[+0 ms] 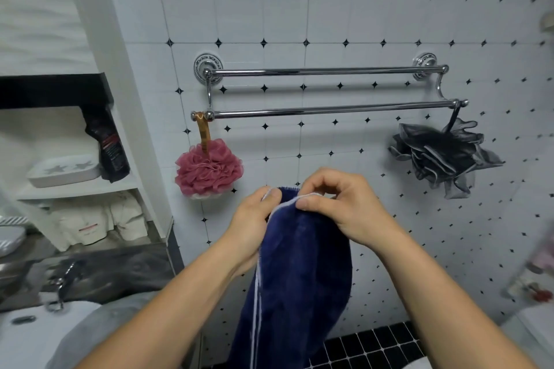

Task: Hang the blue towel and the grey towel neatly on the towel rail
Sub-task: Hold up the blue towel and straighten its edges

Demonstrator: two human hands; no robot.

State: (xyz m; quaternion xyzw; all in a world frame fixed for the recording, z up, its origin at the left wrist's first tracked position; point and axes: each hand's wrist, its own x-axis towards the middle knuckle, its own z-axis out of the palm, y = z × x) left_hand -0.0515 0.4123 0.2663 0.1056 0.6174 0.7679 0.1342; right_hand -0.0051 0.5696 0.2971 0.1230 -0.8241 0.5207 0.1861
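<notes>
Left hand [254,219], right hand [344,204] pinch blue towel [299,278]; pouch [108,147] label blurred

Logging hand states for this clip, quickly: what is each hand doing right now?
Left hand: closed, pinching the top edge of the blue towel.
Right hand: closed, pinching the same edge.

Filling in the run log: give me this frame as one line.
stage: pre-hang | left hand: pinches blue towel top edge | right hand: pinches same edge | towel rail: no towel on it
</notes>
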